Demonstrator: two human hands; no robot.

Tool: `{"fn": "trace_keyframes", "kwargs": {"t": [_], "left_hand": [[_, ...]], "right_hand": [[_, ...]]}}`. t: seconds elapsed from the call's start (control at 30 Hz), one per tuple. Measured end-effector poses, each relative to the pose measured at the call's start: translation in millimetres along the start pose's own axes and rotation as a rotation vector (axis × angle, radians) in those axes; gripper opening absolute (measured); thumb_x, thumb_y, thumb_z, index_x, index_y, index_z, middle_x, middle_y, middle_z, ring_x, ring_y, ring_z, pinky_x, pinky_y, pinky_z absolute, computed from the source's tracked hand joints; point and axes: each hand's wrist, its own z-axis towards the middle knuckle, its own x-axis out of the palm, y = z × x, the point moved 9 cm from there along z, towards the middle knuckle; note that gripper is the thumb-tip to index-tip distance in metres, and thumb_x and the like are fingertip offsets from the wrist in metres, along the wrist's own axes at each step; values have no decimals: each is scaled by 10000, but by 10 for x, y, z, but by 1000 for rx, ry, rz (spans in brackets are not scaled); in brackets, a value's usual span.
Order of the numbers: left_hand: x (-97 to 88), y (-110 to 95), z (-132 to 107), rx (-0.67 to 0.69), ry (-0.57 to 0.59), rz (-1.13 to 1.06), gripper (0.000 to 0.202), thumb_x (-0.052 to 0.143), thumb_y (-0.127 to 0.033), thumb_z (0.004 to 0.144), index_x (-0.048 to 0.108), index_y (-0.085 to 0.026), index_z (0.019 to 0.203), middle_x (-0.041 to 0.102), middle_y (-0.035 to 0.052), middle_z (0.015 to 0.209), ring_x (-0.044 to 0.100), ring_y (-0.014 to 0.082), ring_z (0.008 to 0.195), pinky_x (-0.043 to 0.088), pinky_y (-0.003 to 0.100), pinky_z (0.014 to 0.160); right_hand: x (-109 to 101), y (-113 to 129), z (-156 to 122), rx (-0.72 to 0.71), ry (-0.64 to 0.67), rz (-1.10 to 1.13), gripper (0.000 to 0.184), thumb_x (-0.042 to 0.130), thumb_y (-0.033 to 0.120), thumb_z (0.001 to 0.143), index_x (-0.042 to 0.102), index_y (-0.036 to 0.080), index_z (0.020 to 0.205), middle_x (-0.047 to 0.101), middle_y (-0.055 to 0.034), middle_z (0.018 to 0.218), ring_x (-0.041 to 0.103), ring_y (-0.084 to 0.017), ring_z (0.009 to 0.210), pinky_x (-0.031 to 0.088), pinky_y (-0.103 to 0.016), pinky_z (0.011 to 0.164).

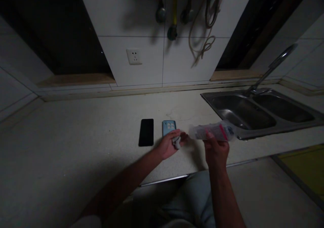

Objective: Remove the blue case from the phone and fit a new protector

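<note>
My right hand [217,151] is closed on a clear plastic package [214,132] with a pink-red stripe, held above the counter; its contents are too dim to name. In my left hand [169,145] is a small crumpled pale grey cloth [176,141], gripped between thumb and fingers. Behind that hand lies a blue phone case [167,126] with camera cutouts, its lower part hidden by the hand. A black smartphone [146,132] lies flat on the counter, just left of the case.
The pale countertop [83,137] runs to the tiled wall. At right a double steel sink [241,131] with a faucet [274,64] is set into it. A wall socket [134,56] and hanging pipes [174,10] are at the back. The counter's front edge [164,180] is close to my body.
</note>
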Motion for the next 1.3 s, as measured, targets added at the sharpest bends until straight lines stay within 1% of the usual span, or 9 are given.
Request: {"fn": "trace_keyframes", "kwargs": {"t": [0.1, 0.17, 0.37, 0.63, 0.8, 1.0, 1.13, 1.23, 1.3], "left_hand": [[7, 39, 3, -81, 7, -33, 205, 661, -269, 791, 617, -149, 951, 707, 73, 853, 693, 189, 775, 551, 310, 752], [2, 38, -3, -95, -3, -37, 214, 636, -307, 801, 624, -157, 953, 701, 61, 844, 680, 186, 750, 545, 305, 707], [-21, 32, -13, -42, -11, 40, 309, 632, -130, 632, 639, -158, 939, 687, 42, 827, 647, 165, 715, 510, 270, 655], [0, 62, -1, -58, 21, 10, 350, 608, -127, 604, 641, -158, 951, 713, 45, 870, 669, 186, 765, 531, 298, 680], [-15, 68, 9, -78, 50, 62, 468, 607, -98, 609, 662, -113, 1074, 739, 99, 980, 697, 199, 839, 538, 307, 777], [17, 111, 18, -74, 141, 92, 499, 578, -17, 573, 696, -129, 1044, 743, 88, 1017, 703, 218, 923, 530, 382, 923], [36, 129, 26, -76, 185, 111, 484, 569, -5, 584, 704, -98, 1040, 744, 120, 1037, 703, 217, 965, 499, 386, 999], [55, 129, 17, -78, 208, 131, 485, 576, -9, 589, 708, -88, 1049, 744, 137, 1061, 701, 224, 1005, 485, 381, 1018], [67, 124, 8, -74, 218, 140, 488, 579, -9, 585, 713, -87, 1048, 745, 142, 1058, 701, 228, 1015, 484, 371, 1013]], "right_hand": [[58, -31, -56, -2, 70, -63, 492, 907, 334, 585, 726, 156, 1006, 765, -57, 867, 735, -257, 847, 583, -470, 866], [80, -83, -75, -2, 120, -128, 409, 902, 323, 602, 742, 143, 934, 771, -70, 840, 740, -263, 798, 600, -449, 811], [47, -157, -81, -46, 84, -309, 285, 873, 349, 640, 752, 137, 788, 760, -55, 723, 709, -226, 654, 596, -345, 651], [100, -207, -121, 6, 130, -227, 343, 885, 350, 608, 752, 138, 843, 769, -63, 790, 710, -221, 707, 591, -363, 700], [-13, -196, -63, 18, 15, -86, 328, 850, 400, 627, 690, 157, 780, 713, -16, 705, 653, -179, 599, 569, -328, 625], [20, -21, -19, -12, -30, 48, 297, 800, 361, 712, 666, 178, 904, 683, 14, 808, 648, -145, 721, 554, -279, 701], [-44, 42, 4, -102, -48, -65, 312, 781, 379, 755, 671, 172, 961, 708, -20, 899, 670, -177, 810, 555, -314, 759], [-137, 52, -6, -175, -103, -210, 396, 833, 373, 702, 692, 145, 993, 729, -60, 952, 682, -210, 858, 557, -359, 812], [-137, 33, -18, -192, -80, -317, 423, 865, 365, 659, 709, 144, 984, 731, -75, 953, 681, -235, 885, 554, -401, 855]]}}
